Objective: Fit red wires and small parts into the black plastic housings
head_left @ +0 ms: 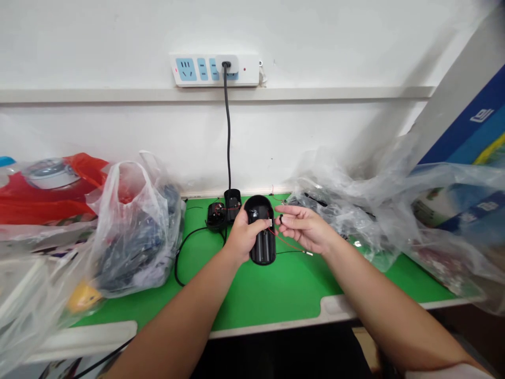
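Note:
A glossy black oval casing (263,247) is upright in view over the green tabletop, with a small white part and thin red and black wires at its right side. My left hand (243,235) grips the casing's left edge, its thumb lying across the front near the white part. Just right of the casing, my right hand (303,227) pinches a small dark round piece (281,219) between its fingers. The wires trail below my right hand to a small pale tip (309,253).
Behind my left hand stand two black round parts (215,216) with wires. A black cable (228,131) drops from a white power strip (252,69) on the wall. Plastic bags (130,247) fill the left side, and more clear bags (347,210) lie at the right.

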`<control>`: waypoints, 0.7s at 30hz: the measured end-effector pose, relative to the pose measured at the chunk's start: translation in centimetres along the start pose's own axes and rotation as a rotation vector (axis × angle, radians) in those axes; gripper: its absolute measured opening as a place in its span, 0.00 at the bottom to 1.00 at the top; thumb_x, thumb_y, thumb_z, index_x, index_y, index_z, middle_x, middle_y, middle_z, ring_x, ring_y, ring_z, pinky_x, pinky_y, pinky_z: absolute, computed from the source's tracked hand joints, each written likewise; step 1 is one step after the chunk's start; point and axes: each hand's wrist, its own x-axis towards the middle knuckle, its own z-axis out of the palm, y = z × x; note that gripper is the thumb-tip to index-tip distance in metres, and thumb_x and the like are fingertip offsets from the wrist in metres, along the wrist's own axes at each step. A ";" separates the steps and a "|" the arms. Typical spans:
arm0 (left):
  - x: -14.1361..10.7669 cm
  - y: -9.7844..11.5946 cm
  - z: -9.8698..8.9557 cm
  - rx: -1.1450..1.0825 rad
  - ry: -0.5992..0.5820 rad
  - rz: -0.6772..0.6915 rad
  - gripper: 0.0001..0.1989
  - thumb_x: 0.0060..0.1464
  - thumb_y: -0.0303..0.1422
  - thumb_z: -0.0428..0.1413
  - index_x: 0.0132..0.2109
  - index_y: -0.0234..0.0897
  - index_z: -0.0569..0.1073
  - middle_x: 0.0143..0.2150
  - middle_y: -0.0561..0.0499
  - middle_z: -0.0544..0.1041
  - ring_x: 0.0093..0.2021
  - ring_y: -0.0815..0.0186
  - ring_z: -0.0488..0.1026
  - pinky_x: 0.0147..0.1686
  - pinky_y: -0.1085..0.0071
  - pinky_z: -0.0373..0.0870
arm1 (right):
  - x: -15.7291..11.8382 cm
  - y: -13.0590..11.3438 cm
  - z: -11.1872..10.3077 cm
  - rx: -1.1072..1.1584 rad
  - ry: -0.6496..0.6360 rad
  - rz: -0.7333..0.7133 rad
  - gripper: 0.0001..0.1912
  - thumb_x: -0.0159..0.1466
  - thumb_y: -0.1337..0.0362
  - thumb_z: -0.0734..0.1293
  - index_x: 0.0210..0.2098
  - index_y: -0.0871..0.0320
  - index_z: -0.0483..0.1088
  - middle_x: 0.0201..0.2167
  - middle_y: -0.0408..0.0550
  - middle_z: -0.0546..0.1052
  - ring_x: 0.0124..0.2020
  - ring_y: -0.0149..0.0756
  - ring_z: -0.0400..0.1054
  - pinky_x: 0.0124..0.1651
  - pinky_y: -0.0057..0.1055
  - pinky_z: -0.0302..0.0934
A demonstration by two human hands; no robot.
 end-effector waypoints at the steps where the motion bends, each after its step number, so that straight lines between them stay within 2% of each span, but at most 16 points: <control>1: 0.0 -0.1 0.0 0.014 0.012 0.022 0.23 0.38 0.28 0.62 0.44 0.39 0.66 0.33 0.55 0.71 0.26 0.69 0.71 0.27 0.71 0.69 | 0.0 0.0 -0.1 0.001 0.017 0.002 0.18 0.49 0.71 0.75 0.39 0.61 0.74 0.31 0.48 0.80 0.29 0.29 0.75 0.35 0.21 0.72; 4: 0.1 -0.3 -0.1 0.055 0.039 0.068 0.23 0.39 0.28 0.63 0.45 0.39 0.67 0.33 0.55 0.71 0.28 0.71 0.69 0.29 0.74 0.68 | 0.0 0.1 -0.3 -0.013 0.061 0.043 0.13 0.49 0.69 0.75 0.35 0.62 0.74 0.30 0.48 0.80 0.30 0.30 0.76 0.36 0.20 0.71; 7: 0.2 -0.5 -0.1 0.066 0.046 0.073 0.24 0.39 0.29 0.63 0.46 0.39 0.67 0.33 0.54 0.71 0.29 0.70 0.69 0.30 0.73 0.68 | 0.1 0.4 -0.3 -0.054 0.057 0.056 0.13 0.50 0.66 0.75 0.35 0.62 0.75 0.26 0.48 0.79 0.28 0.30 0.75 0.33 0.20 0.71; 13: 0.1 -0.9 -0.1 0.042 0.015 0.057 0.23 0.39 0.29 0.63 0.45 0.41 0.68 0.33 0.56 0.71 0.29 0.71 0.68 0.31 0.73 0.68 | 0.1 1.2 0.5 -0.136 0.042 -0.090 0.12 0.48 0.64 0.76 0.31 0.61 0.74 0.19 0.43 0.76 0.19 0.25 0.70 0.25 0.18 0.67; 21: 0.2 -1.0 -0.2 0.025 0.032 0.028 0.25 0.38 0.29 0.64 0.46 0.41 0.68 0.34 0.56 0.72 0.28 0.72 0.69 0.33 0.72 0.69 | 0.1 1.4 0.6 -0.184 0.071 -0.116 0.12 0.47 0.62 0.76 0.29 0.61 0.74 0.19 0.43 0.76 0.19 0.25 0.69 0.25 0.20 0.66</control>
